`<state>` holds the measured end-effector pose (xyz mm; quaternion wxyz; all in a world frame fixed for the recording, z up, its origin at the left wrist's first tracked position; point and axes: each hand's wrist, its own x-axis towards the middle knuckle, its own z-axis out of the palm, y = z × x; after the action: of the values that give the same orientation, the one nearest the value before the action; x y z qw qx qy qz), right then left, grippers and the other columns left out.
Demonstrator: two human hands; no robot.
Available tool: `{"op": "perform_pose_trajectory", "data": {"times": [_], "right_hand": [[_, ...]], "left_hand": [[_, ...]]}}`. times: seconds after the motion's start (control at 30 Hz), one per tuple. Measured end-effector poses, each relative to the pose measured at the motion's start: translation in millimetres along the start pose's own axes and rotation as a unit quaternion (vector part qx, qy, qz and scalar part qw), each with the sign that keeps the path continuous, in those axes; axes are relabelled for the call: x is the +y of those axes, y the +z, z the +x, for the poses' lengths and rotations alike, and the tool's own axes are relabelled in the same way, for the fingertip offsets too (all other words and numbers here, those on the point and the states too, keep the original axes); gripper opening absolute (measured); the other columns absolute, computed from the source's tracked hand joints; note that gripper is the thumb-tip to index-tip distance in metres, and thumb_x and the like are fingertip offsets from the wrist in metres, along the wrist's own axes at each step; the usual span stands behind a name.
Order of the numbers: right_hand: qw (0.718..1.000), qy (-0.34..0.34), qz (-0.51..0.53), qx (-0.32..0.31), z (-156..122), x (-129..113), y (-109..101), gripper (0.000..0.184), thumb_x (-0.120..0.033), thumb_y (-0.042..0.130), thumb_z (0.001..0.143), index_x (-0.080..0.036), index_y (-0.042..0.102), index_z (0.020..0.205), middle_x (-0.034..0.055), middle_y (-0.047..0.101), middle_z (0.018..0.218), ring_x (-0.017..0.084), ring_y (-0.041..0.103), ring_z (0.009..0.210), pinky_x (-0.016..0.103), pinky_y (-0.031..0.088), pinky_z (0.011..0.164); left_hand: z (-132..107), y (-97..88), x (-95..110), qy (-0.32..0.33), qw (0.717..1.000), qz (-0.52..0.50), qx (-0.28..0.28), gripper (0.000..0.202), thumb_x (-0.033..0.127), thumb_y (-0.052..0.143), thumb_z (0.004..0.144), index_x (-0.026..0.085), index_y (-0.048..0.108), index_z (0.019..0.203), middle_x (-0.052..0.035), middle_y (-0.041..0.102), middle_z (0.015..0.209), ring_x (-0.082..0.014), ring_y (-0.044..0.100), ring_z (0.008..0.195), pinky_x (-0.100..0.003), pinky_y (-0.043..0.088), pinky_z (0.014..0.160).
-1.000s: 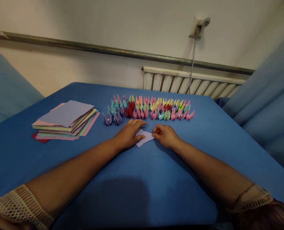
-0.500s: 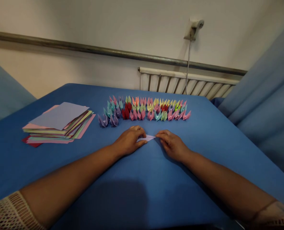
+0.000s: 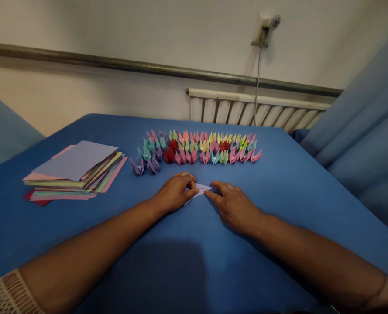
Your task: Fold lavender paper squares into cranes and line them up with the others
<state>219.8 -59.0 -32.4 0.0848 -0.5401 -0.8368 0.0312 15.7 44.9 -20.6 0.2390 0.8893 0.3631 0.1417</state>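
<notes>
A small piece of folded lilac paper (image 3: 201,190) lies on the blue table, its narrow point toward the right. My left hand (image 3: 178,191) is closed on its left part, thumb on top, and hides that end. At the pointed tip is my right hand (image 3: 235,205), its thumb and forefinger closed about the point. Just beyond my hands stand rows of folded paper cranes (image 3: 191,157) in pink, red, yellow, green, teal and purple.
To the left lies a stack of coloured paper sheets (image 3: 72,163), a lilac one on top. The blue tabletop (image 3: 167,266) reaches back toward a wall with a metal rail (image 3: 141,66) and a radiator (image 3: 229,97). Blue curtains (image 3: 370,131) hang at both sides.
My right thumb has come forward onto the paper near its tip, and the right hand has turned flatter. More of the paper's lower edge shows below my left hand. The view has shifted slightly.
</notes>
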Motion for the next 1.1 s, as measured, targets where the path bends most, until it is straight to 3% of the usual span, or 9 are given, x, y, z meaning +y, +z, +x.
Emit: {"op": "perform_pose_trajectory", "data": {"times": [0.33, 0.43, 0.57, 0.73, 0.93, 1.1], "right_hand": [[1.0, 0.017, -0.002, 0.003, 2.1, 0.9, -1.9, 0.043, -0.023, 0.038, 0.096, -0.018, 0.051, 0.137, 0.0142, 0.052, 0.137, 0.029, 0.05, 0.118, 0.045, 0.043, 0.096], [1.0, 0.022, -0.009, 0.006, 2.2, -1.0, -3.2, 0.041, -0.024, 0.036, 0.098, -0.015, 0.054, 0.134, 0.0144, 0.054, 0.135, 0.029, 0.051, 0.116, 0.044, 0.043, 0.095], [1.0, 0.015, -0.023, 0.012, 0.8, -2.5, -0.9, 0.041, -0.022, 0.037, 0.097, -0.018, 0.053, 0.135, 0.0138, 0.053, 0.137, 0.028, 0.05, 0.117, 0.043, 0.043, 0.094], [0.999, 0.017, -0.026, 0.01, 0.0, -2.2, 3.7, 0.046, -0.022, 0.038, 0.095, -0.019, 0.048, 0.139, 0.0137, 0.05, 0.14, 0.031, 0.048, 0.119, 0.046, 0.043, 0.093], [0.999, 0.031, -0.029, -0.003, 1.8, -4.6, 0.5, 0.049, -0.021, 0.038, 0.094, -0.02, 0.044, 0.142, 0.0151, 0.047, 0.143, 0.032, 0.047, 0.122, 0.047, 0.042, 0.095], [0.999, 0.032, -0.012, -0.011, 2.5, -6.0, -2.2, 0.056, -0.018, 0.041, 0.09, -0.021, 0.039, 0.146, 0.0156, 0.045, 0.145, 0.032, 0.045, 0.125, 0.048, 0.039, 0.097]], "left_hand": [[-0.4, 0.2, 1.2, 0.0, 1.0, 0.022, 0.007, 0.012, 0.024, 0.059, 0.083, 0.018, 0.06, 0.072, -0.0051, 0.064, 0.098, -0.0199, 0.059, 0.094, -0.033, 0.044, 0.088], [-1.3, 0.7, 0.3, 0.013, 0.998, 0.06, 0.01, 0.008, 0.025, 0.058, 0.086, 0.019, 0.063, 0.087, -0.004, 0.063, 0.092, -0.0193, 0.058, 0.089, -0.032, 0.045, 0.082], [-1.5, 1.8, 0.5, 0.081, 0.984, 0.158, 0.003, 0.019, 0.028, 0.051, 0.093, 0.02, 0.062, 0.106, -0.0049, 0.064, 0.097, -0.0201, 0.058, 0.092, -0.031, 0.044, 0.08], [-0.3, 0.3, 8.3, 0.132, 0.949, 0.284, -0.028, 0.025, 0.024, 0.041, 0.098, 0.018, 0.065, 0.1, -0.0068, 0.065, 0.096, -0.0209, 0.058, 0.086, -0.031, 0.042, 0.071], [1.6, 2.1, 9.3, 0.157, 0.947, 0.281, -0.017, 0.034, 0.034, 0.038, 0.1, 0.015, 0.065, 0.107, -0.0083, 0.065, 0.1, -0.0216, 0.058, 0.088, -0.032, 0.043, 0.073], [2.8, 3.3, 9.4, 0.157, 0.944, 0.29, -0.016, 0.03, 0.031, 0.04, 0.099, 0.015, 0.065, 0.102, -0.0083, 0.065, 0.099, -0.0207, 0.058, 0.087, -0.032, 0.043, 0.073]]}}
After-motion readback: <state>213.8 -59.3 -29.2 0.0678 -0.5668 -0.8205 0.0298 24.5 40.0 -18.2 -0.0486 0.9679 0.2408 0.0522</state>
